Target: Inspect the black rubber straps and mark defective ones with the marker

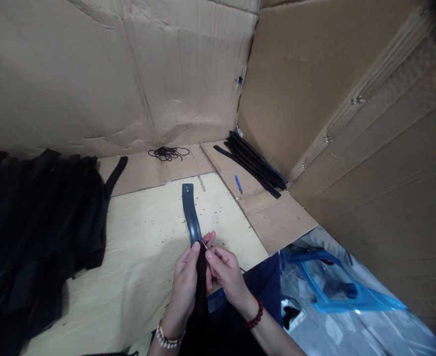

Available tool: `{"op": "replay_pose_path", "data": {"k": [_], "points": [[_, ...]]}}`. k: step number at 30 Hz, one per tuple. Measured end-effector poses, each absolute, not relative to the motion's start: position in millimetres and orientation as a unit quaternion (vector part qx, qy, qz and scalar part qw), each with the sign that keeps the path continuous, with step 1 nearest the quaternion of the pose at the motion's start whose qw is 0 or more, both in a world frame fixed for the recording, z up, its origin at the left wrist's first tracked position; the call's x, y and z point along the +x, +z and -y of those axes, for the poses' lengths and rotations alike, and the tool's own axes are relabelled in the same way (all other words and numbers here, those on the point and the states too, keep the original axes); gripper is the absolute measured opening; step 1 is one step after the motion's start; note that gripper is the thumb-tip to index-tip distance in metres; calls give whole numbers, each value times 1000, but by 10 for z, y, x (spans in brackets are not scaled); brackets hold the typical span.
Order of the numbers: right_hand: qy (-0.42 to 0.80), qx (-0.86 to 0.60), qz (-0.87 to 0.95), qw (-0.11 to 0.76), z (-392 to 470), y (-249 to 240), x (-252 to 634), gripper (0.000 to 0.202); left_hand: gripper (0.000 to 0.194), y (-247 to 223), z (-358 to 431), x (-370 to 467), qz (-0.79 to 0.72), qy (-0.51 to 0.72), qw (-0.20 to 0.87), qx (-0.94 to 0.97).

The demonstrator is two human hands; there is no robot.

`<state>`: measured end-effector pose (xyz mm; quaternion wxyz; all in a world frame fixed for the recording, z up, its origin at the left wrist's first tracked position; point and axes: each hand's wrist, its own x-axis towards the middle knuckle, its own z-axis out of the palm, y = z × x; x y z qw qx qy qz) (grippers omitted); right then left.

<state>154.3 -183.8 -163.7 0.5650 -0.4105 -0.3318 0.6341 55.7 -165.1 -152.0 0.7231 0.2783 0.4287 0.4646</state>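
A long black strip [191, 212] stands out from my hands over the pale board, its far end flat and shiny with a small hole; the near part looks darker and matte. My left hand [185, 272] is closed round the strip from the left, thumb on top. On the right side, my right hand [223, 269] pinches a thin, pointed metal tool [205, 244] whose tip meets the strip's edge. Most of the tool is hidden by the fingers.
A large heap of black strips [47, 212] covers the left side. Tangled black cord [169, 153] lies by the cardboard wall [110, 74]. More black strips [255, 163] and a blue pen-like item [238, 184] lie back right. A blue plastic stool [351, 301] stands lower right.
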Motion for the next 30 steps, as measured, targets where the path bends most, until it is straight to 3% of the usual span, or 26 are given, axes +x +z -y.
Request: {"op": "replay_pose_path", "data": {"k": [12,18,22,27,30], "points": [[627,-409,363,554,1826,-1672,1551,46,52,-1397,1642,573,-453,474,698,288],[591,-436,383,560,1826,-1646,1539,50,62,-1367,1655,571,-464,444,702,307],[585,-455,431,515,1903,-1578,1641,47,57,-1342,1659,570,-454,450,712,292],[367,-594,538,472,1930,-1411,2017,42,57,-1334,1655,576,-425,448,730,291],[180,-752,527,352,1713,-1320,2423,41,57,-1339,1652,577,-419,445,737,287]]}}
